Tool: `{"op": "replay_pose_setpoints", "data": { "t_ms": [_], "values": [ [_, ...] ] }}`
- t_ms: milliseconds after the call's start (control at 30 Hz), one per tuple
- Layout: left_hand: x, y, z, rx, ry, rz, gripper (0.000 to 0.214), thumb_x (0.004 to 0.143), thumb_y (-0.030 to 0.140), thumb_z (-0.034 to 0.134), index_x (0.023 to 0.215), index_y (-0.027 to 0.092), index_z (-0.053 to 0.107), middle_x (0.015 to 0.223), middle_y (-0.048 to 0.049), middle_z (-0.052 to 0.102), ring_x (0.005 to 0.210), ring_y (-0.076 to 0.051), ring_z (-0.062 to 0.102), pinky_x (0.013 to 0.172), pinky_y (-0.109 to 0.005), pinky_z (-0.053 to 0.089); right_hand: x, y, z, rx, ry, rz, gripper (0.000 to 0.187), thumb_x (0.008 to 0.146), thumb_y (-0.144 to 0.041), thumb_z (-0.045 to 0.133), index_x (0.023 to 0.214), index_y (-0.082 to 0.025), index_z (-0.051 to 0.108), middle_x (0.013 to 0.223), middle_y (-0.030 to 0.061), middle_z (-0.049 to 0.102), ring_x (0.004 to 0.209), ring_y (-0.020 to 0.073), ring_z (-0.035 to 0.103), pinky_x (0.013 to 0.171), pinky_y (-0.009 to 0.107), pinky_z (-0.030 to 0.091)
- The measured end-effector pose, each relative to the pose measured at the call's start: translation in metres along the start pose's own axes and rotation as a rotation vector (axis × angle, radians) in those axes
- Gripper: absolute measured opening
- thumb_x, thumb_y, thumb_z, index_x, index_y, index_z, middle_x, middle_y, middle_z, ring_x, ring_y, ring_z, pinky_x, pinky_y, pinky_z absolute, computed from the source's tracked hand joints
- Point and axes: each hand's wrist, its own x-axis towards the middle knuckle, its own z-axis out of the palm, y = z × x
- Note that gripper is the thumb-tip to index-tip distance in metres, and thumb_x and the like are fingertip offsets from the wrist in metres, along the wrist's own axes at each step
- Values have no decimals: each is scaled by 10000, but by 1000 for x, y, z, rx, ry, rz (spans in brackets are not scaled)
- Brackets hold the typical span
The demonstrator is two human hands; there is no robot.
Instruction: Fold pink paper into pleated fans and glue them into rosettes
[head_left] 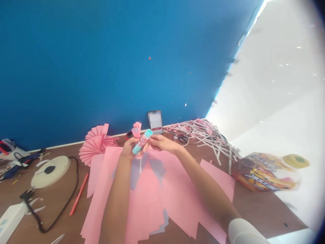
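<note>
From the head-worn view, a person's left hand (130, 149) closes its fingers around a teal-capped glue stick (142, 141), a pleated pink paper (136, 130) rising just behind it. The right hand (162, 143) reaches in, fingers nearly straight and tips at the stick; whether they grip cannot be told. Pink paper sheets (175, 193) lie below on a brown table (256, 210), near a pink paper fan (95, 145), scissors (181, 138) and paper strips (205, 135).
</note>
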Motion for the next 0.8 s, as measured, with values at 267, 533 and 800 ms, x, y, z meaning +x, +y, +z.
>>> {"op": "replay_pose_setpoints", "data": {
  "t_ms": [267,533,800],
  "values": [
    [-5,9,-5,296,287,-12,379,754,429,686,925,94,638,529,43,435,411,-32,332,395,-181,199,-27,-20,-40,-135,236,18,294,796,-473,622,849,-185,645,704,-23,547,543,74,382,507,216,304],
    [7,0,10,564,382,-187,372,726,467,700,829,115,638,629,-31,587,499,-90,488,439,-211,284,-40,1,-77,-1085,461,526,314,762,-250,643,1067,-177,647,1045,125,678,977,261,616,811,336,447],
    [10,-7,11,556,354,-173,314,716,438,710,719,140,610,559,-26,554,503,-108,487,453,-228,287,-45,19,-94,-1283,699,847,349,814,-153,526,1143,-119,636,1149,224,642,1088,317,617,843,386,483]
  ]
}}
